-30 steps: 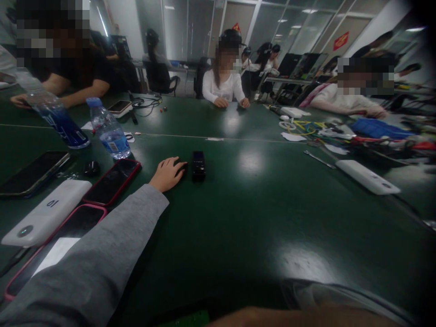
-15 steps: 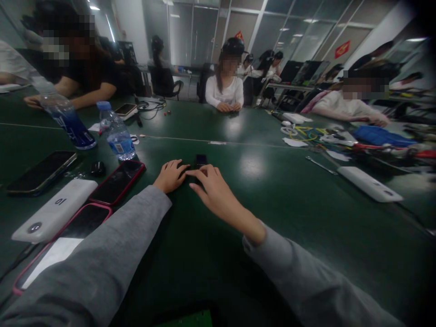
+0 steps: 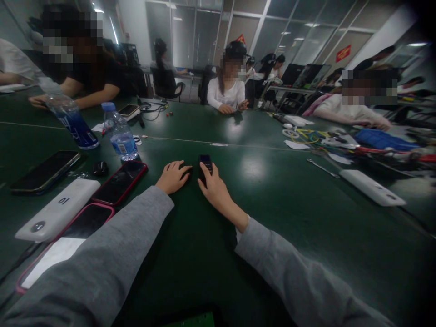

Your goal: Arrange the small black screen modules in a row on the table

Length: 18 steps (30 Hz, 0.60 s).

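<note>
My right hand (image 3: 218, 188) is on a small black device (image 3: 205, 158) with a dark screen, which lies on the green table. Its index finger rests on top of the device, the thumb is at the left, and the other fingers curl along the right side. The device's lower part is hidden by the hand. To the left, my left hand (image 3: 171, 177) lies palm down on the table with its fingers apart, holding nothing. A gap separates it from the device.
Left of my hands are a red-edged phone (image 3: 121, 182), a white power bank (image 3: 57, 210), a dark phone (image 3: 46, 171) and two bottles, one a water bottle (image 3: 119, 136). A wrench (image 3: 322, 168) and another white power bank (image 3: 373, 187) lie right. Several people sit around.
My right hand has moved slightly right, away from my left hand, and now covers the lower part of the device. My left hand stays nearly in place.
</note>
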Each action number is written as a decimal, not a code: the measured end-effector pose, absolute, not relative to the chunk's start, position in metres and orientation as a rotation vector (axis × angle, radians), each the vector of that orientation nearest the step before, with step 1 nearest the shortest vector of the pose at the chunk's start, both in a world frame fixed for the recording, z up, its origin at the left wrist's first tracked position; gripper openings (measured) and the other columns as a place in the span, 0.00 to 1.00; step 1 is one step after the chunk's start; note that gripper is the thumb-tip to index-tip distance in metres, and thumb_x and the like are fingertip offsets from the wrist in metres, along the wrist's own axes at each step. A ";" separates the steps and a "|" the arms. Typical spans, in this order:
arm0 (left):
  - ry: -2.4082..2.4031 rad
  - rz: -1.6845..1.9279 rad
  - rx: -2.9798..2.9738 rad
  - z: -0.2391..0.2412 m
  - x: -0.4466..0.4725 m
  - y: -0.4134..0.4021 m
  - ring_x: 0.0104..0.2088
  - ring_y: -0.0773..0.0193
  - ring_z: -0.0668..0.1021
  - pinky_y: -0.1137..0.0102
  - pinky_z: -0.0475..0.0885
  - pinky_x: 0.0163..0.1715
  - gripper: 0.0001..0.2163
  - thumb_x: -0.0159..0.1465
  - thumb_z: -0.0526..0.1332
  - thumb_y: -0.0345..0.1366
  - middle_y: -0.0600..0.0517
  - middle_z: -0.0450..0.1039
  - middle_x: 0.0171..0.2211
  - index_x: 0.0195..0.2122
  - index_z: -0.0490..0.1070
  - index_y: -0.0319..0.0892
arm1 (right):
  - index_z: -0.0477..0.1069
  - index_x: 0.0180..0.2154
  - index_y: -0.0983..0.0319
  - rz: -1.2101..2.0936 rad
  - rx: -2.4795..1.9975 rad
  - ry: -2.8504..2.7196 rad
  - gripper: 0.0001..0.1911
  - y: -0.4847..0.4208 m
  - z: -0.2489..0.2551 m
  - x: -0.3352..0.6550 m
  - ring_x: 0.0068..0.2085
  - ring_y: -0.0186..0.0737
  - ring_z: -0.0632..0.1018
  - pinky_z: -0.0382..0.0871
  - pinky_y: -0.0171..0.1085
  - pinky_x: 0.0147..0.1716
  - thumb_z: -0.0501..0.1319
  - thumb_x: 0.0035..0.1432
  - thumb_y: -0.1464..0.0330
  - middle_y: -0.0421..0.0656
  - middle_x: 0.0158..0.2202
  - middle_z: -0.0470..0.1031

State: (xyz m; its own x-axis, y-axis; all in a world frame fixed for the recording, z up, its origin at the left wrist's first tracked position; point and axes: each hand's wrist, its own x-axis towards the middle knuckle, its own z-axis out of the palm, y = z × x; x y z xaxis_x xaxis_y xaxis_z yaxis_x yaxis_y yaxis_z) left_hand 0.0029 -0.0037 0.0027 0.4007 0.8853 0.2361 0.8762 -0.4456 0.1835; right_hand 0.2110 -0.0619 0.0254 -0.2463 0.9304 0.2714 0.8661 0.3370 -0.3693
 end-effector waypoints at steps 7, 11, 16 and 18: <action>1.646 0.475 2.613 0.003 0.003 -0.004 0.68 0.46 0.67 0.45 0.63 0.66 0.21 0.76 0.52 0.44 0.43 0.66 0.68 0.67 0.68 0.50 | 0.52 0.74 0.62 0.135 -1.599 -2.139 0.33 -0.065 0.022 0.212 0.56 0.67 0.78 0.80 0.59 0.49 0.55 0.73 0.65 0.68 0.71 0.51; 1.652 0.481 2.611 0.002 0.004 -0.004 0.68 0.47 0.67 0.45 0.62 0.66 0.20 0.76 0.52 0.45 0.44 0.66 0.67 0.67 0.68 0.51 | 0.52 0.74 0.61 0.146 -1.570 -2.118 0.33 -0.065 0.018 0.215 0.57 0.67 0.77 0.79 0.60 0.50 0.55 0.73 0.64 0.66 0.71 0.52; 1.645 0.454 2.605 0.002 0.004 -0.003 0.68 0.45 0.67 0.44 0.62 0.66 0.21 0.76 0.51 0.44 0.41 0.65 0.68 0.67 0.68 0.48 | 0.49 0.75 0.58 0.165 -1.487 -2.056 0.34 -0.064 0.016 0.217 0.61 0.65 0.74 0.78 0.60 0.53 0.55 0.74 0.63 0.62 0.72 0.50; 1.650 0.453 2.611 0.002 0.003 -0.003 0.68 0.45 0.67 0.45 0.62 0.66 0.21 0.76 0.51 0.44 0.41 0.65 0.68 0.67 0.68 0.48 | 0.48 0.76 0.58 0.173 -1.464 -2.045 0.34 -0.064 0.017 0.217 0.60 0.63 0.75 0.78 0.60 0.54 0.55 0.74 0.62 0.61 0.73 0.48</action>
